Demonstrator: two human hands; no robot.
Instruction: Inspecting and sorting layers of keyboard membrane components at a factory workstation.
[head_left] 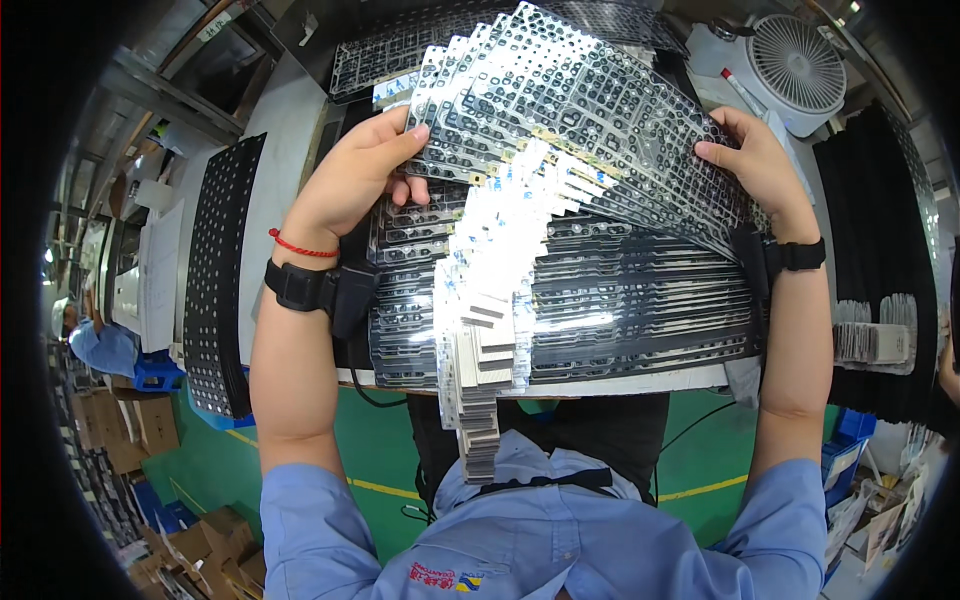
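Both my hands hold a fanned stack of thin keyboard membrane sheets (610, 100), clear with rows of black rings, lifted at a tilt. My left hand (360, 170) pinches the left edge, thumb on top and lower fingers curled beneath. At the right edge my right hand (765, 165) grips with its thumb on top and the other fingers largely behind. Below lies a thick spread pile of similar sheets (640, 310), layered in steps toward me. Pale connector tails (490, 290) run down the middle and hang past the table's front edge. Glare hides some of their detail.
A white fan (797, 65) stands at the back right. Long dark stacks of sheets lie at left (225, 270) and right (870, 230). More perforated sheets (375, 60) sit behind. Another person in blue (105, 345) is far left, near cardboard boxes (130, 425).
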